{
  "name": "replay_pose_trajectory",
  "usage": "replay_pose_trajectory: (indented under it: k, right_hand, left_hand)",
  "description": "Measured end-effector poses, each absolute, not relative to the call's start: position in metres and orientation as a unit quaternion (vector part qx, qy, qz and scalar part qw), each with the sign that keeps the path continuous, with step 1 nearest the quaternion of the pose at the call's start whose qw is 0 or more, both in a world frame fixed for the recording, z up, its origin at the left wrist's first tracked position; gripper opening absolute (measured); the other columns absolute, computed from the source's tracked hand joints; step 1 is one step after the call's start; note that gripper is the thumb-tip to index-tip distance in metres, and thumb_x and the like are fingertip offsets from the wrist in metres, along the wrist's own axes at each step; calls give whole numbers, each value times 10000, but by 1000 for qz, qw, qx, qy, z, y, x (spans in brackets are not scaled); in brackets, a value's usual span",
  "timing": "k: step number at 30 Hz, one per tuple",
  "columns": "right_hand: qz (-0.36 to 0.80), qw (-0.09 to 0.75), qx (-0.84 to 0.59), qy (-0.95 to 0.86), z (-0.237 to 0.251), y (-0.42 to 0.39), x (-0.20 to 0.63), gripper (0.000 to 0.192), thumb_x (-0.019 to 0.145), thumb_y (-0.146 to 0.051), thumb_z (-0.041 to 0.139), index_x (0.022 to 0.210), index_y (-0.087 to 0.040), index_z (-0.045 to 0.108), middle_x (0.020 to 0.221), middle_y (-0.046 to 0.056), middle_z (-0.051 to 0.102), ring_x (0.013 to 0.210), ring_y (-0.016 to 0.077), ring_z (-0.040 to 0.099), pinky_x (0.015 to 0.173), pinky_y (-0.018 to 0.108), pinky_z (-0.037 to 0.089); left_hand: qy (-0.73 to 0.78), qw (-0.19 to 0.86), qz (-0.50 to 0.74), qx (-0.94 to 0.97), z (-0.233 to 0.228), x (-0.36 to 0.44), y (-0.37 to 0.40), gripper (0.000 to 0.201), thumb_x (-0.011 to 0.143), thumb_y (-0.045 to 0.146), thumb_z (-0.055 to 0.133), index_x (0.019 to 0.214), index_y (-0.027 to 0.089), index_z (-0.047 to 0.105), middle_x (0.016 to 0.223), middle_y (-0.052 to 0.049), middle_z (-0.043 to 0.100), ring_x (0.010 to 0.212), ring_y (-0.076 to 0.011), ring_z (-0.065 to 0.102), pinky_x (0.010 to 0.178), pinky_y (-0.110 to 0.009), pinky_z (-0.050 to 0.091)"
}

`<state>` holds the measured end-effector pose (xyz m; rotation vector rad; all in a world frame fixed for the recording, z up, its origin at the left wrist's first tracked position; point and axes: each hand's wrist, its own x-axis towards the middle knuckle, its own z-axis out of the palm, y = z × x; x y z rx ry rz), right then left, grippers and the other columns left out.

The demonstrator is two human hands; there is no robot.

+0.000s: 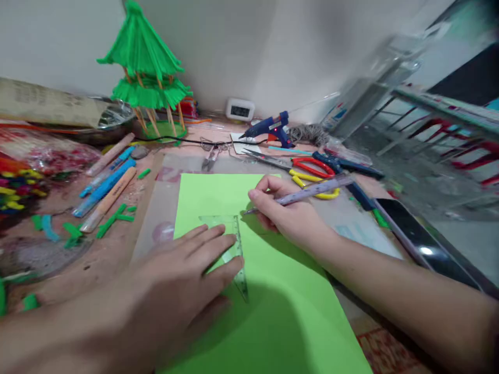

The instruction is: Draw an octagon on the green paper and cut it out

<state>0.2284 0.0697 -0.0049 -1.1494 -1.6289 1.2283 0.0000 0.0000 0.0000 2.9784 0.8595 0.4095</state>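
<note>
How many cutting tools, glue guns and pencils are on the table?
Scissors and snips: 2
Glue gun: 1
Pencil, in the right hand: 1
Total: 4
The left hand presses a clear ruler on green paper.

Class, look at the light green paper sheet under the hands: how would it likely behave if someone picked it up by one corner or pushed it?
The light green paper sheet looks thin and lies flat, so it would probably flop when lifted by a corner. It seems light, likely sliding easily; the left hand pressing the clear plastic triangle ruler probably steadies it against the right hand and its pencil.
</note>
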Motion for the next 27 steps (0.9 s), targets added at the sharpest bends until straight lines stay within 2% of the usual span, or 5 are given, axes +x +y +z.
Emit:
replay_pose_trajectory:
  k: [5, 9, 14, 18, 27]
  right_hand:
    - [480, 392, -448, -645, -5, 71, 228, 272, 979, -365, 631, 784, -233, 495, 460, -106, 526, 380, 61, 390, 374, 171, 284]
    - [487, 388, -454, -638, -4, 71, 228, 282, 944, -355, 692, 777, -233, 499, 458, -105, 531, 384, 63, 390, 375, 172, 280]
    - [479, 384, -461, -641, -4, 69, 230, 277, 960, -362, 673, 783, -234, 503, 473, -103, 536, 397, 65, 403, 381, 171, 288]
    - [478, 383, -461, -642, -3, 68, 230, 270, 964, -349, 664, 781, -234, 500, 468, -103, 534, 389, 64, 393, 376, 174, 281]
    - [493, 386, -455, -633, -4, 70, 228, 276, 943, -347, 692, 775, -236, 503, 468, -100, 527, 391, 73, 396, 385, 184, 289]
  left_hand:
    - [300, 41, 130, 944, 3, -3, 23, 344, 989, 305, 499, 1248, 228, 712, 1338, -157, 680, 1005, -281, 734, 864, -440, 632]
    - [283, 33, 153, 946, 4, -4, 18, 329, 959, 262, 507, 1206, 236, 723, 1309, -76, 726, 1069, -236, 730, 957, -358, 601]
    - [299, 13, 184, 936, 3, 1, 13, 332, 970, 252, 463, 1161, 203, 731, 1256, -66, 759, 1037, -199, 749, 920, -294, 606]
    - [304, -24, 186, 934, 1, 3, 15, 377, 997, 258, 406, 1065, 243, 777, 1222, -66, 777, 1031, -225, 766, 893, -335, 627]
    - [314, -65, 170, 932, -3, 4, 16, 497, 1052, 272, 312, 1087, 251, 808, 1219, -86, 777, 1051, -292, 773, 830, -410, 657]
